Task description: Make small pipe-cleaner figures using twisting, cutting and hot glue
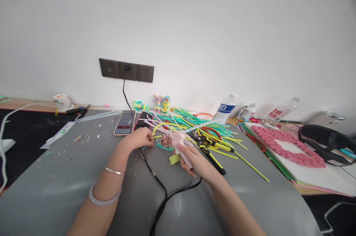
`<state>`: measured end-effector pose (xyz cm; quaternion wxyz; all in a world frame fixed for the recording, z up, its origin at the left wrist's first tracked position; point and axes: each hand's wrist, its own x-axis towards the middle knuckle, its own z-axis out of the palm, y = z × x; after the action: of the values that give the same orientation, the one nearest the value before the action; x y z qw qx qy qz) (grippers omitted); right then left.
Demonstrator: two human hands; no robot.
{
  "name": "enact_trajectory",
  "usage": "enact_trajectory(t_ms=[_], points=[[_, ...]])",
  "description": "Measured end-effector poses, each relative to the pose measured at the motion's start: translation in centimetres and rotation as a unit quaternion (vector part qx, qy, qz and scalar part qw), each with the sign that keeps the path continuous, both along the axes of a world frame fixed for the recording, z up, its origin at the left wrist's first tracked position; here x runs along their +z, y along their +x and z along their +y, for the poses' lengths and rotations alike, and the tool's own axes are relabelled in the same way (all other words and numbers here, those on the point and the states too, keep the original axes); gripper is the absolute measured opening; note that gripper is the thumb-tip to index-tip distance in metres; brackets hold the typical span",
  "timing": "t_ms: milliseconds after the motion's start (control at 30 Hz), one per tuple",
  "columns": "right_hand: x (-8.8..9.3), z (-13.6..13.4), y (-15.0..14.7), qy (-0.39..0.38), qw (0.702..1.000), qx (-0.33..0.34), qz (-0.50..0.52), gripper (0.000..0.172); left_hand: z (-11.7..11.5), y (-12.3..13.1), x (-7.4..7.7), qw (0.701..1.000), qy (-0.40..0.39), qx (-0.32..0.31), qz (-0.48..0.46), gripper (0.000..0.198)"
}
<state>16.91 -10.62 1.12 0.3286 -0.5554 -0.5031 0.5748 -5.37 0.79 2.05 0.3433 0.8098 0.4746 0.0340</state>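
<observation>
Pale pink glue gun sits at six o'clock from the view's centre, partly covered by the right hand grasping it, its nozzle hard to make out. At its nine o'clock the left hand curls, palm hidden; whether it pinches anything, I cannot tell.

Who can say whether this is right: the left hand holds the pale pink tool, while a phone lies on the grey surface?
Wrong hand: the head view shows the right hand, not the left hand, holding the pale pink tool. A phone does lie on the grey surface.
</observation>
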Motion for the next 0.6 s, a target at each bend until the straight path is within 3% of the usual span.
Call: enact_trajectory(t_ms=[600], points=[[0.19, -0.24, -0.34, 0.003, 1.000, 0.010, 0.006, 0.061, 0.34, -0.10, -0.44, 1.000, -0.002, -0.005, 0.003, 0.013]])
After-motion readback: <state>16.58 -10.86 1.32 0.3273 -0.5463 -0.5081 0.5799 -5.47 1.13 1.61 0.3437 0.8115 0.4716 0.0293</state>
